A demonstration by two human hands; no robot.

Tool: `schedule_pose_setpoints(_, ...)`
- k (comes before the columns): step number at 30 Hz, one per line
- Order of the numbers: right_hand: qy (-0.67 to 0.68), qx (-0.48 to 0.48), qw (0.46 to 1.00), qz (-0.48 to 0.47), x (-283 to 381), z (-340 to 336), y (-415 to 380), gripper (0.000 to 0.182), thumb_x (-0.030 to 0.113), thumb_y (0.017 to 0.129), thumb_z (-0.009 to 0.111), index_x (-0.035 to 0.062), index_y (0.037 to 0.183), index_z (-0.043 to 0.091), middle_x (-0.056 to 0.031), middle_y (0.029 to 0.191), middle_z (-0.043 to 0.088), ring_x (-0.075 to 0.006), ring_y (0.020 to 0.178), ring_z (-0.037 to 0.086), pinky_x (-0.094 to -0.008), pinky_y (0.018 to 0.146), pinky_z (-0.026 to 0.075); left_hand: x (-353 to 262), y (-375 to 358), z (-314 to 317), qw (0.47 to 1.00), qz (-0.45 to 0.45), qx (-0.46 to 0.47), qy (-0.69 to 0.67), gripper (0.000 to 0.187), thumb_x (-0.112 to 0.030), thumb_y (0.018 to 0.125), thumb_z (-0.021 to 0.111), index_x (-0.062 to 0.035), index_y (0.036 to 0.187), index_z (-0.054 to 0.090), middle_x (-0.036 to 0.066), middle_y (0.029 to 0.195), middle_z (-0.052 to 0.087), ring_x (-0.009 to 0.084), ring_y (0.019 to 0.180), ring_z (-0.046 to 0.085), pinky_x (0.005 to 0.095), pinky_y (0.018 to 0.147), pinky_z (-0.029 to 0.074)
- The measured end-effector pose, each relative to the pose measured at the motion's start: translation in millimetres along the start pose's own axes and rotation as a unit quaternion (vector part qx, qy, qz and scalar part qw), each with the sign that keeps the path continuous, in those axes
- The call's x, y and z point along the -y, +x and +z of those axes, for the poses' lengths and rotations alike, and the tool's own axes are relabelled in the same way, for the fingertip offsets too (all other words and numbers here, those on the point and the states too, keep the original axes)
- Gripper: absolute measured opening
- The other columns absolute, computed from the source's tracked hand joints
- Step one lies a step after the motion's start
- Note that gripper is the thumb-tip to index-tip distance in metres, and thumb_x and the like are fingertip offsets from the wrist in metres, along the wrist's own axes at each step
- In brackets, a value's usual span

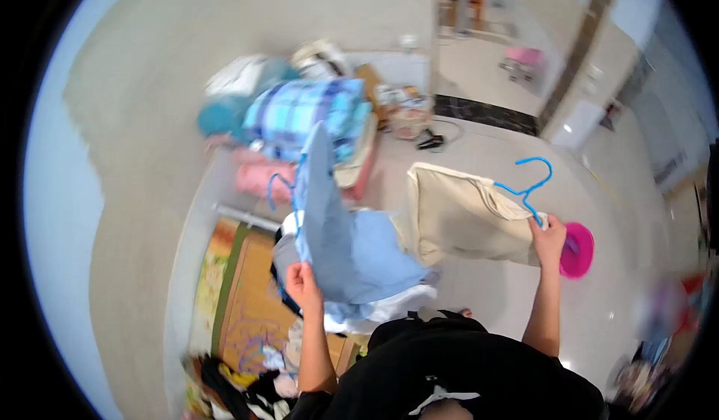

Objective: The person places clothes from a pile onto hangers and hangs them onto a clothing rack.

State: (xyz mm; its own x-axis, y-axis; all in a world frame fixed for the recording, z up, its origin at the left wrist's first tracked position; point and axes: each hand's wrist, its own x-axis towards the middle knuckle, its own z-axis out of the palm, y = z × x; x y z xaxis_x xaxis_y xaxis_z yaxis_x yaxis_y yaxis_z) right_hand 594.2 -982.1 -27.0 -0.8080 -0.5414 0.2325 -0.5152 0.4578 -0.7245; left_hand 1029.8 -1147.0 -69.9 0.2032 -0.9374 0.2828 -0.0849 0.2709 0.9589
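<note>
My left hand [303, 285] is closed at the edge of a light blue garment [326, 233], gripping it together with the low end of its blue hanger. The garment hangs on edge and falls in folds to the right, over white cloth [397, 302]. Out to the right, my right hand [550, 239] pinches one end of another blue hanger [549, 171] and the corner of a cream garment [472, 214] on it. That garment is spread sideways between the hand and the middle of the view, its hanger's hook pointing up. My fingers partly hide both gripped ends.
A bright pink basin [578, 251] stands on the tiled floor beyond my right hand. Folded blue plaid bedding [299, 116] is piled by the wall. At lower left, a mat [258, 292] carries loose hangers, with heaped clothes [232, 382] below. A black object [430, 140] lies near a doorway.
</note>
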Motion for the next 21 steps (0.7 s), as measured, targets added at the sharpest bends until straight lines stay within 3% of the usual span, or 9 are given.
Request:
schedule_pose_setpoints(4, 0.117, -0.069, 0.983, 0.122, -73, -67, -7, 0.015, 0.012, 0.072, 0.068, -0.0008, 0.075, 0.062, -0.0031, 0.066, 0.061, -0.0093, 0.059, 0.051, -0.0263, 0.055, 0.041, -38, -35, 96, 0.996, 0.007, 0.093, -0.019, 0.017, -0.016, 0.087, 0.055, -0.0066, 0.075, 0.049, -0.007, 0.066, 0.040, 0.0024, 0.059, 0.031, 0.0183, 0.052, 0.024)
schedule_pose_setpoints(6, 0.248, -0.040, 0.943, 0.219, -122, -92, -14, 0.014, 0.012, 0.073, 0.068, 0.0001, 0.077, 0.062, -0.0004, 0.070, 0.061, -0.0085, 0.061, 0.053, -0.0261, 0.056, 0.043, -44, -59, 144, 0.989, 0.010, 0.144, -0.041, 0.017, -0.016, 0.087, 0.056, -0.0068, 0.075, 0.049, -0.007, 0.066, 0.039, 0.0025, 0.059, 0.031, 0.0185, 0.052, 0.024)
schedule_pose_setpoints(7, 0.248, -0.061, 0.938, 0.233, -132, -109, -16, 0.014, 0.012, 0.073, 0.068, 0.0001, 0.077, 0.062, -0.0004, 0.070, 0.061, -0.0085, 0.061, 0.053, -0.0261, 0.056, 0.043, -48, -69, 166, 0.986, 0.013, 0.163, -0.040, 0.017, -0.016, 0.087, 0.056, -0.0070, 0.075, 0.049, -0.007, 0.066, 0.039, 0.0025, 0.059, 0.031, 0.0187, 0.052, 0.023)
schedule_pose_setpoints(10, 0.432, -0.033, 0.847, 0.309, -167, -154, -20, 0.021, 0.008, 0.073, 0.068, -0.0018, 0.089, 0.061, -0.0047, 0.080, 0.061, -0.0110, 0.068, 0.057, -0.0280, 0.061, 0.047, -76, -107, 236, 0.974, 0.015, 0.223, -0.044, 0.017, -0.016, 0.087, 0.056, -0.0071, 0.074, 0.049, -0.007, 0.065, 0.038, 0.0026, 0.059, 0.030, 0.0189, 0.053, 0.023)
schedule_pose_setpoints(13, 0.474, -0.083, 0.810, 0.334, -188, -186, -24, 0.023, 0.007, 0.073, 0.066, -0.0028, 0.093, 0.058, -0.0057, 0.083, 0.061, -0.0114, 0.071, 0.057, -0.0280, 0.062, 0.047, -91, -141, 292, 0.958, 0.019, 0.278, -0.069, 0.018, -0.016, 0.087, 0.057, -0.0068, 0.074, 0.049, -0.008, 0.065, 0.039, 0.0024, 0.059, 0.030, 0.0185, 0.053, 0.023)
schedule_pose_setpoints(21, 0.446, -0.236, 0.792, 0.345, -246, -251, -55, 0.024, 0.001, 0.073, 0.058, -0.0023, 0.096, 0.055, -0.0049, 0.083, 0.058, -0.0126, 0.072, 0.056, -0.0278, 0.068, 0.047, -110, -206, 408, 0.889, -0.053, 0.444, -0.097, 0.019, -0.016, 0.087, 0.056, -0.0066, 0.072, 0.050, -0.007, 0.066, 0.041, 0.0024, 0.062, 0.033, 0.0178, 0.056, 0.025)
